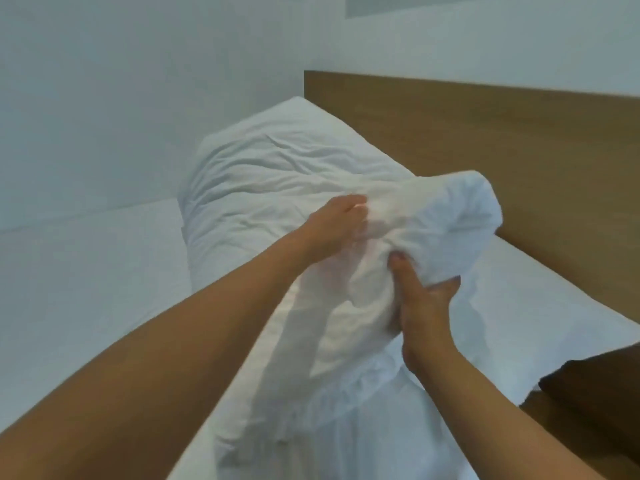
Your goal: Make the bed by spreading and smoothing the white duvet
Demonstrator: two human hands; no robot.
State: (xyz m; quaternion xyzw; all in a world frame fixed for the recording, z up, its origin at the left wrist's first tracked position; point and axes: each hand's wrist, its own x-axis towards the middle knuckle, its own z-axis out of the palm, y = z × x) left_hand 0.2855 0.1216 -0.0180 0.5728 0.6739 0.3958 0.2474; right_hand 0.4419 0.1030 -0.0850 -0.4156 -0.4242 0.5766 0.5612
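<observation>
The white duvet (277, 181) lies bunched in a long, wrinkled roll across the bed, from the far wall side toward me. Its near end is lifted off the mattress in a thick wad. My left hand (334, 225) grips the wad from the left, its fingertips buried in the cloth. My right hand (420, 306) grips the same wad from below and the right, thumb pressed up into the fabric. Both forearms reach in from the bottom of the view.
A bare white sheet (86, 271) covers the mattress to the left of the duvet. A white pillow (540, 306) lies flat on the right against the wooden headboard (485, 133). A dark object (595, 379) sits at the right edge by the bed frame. Pale walls surround the bed.
</observation>
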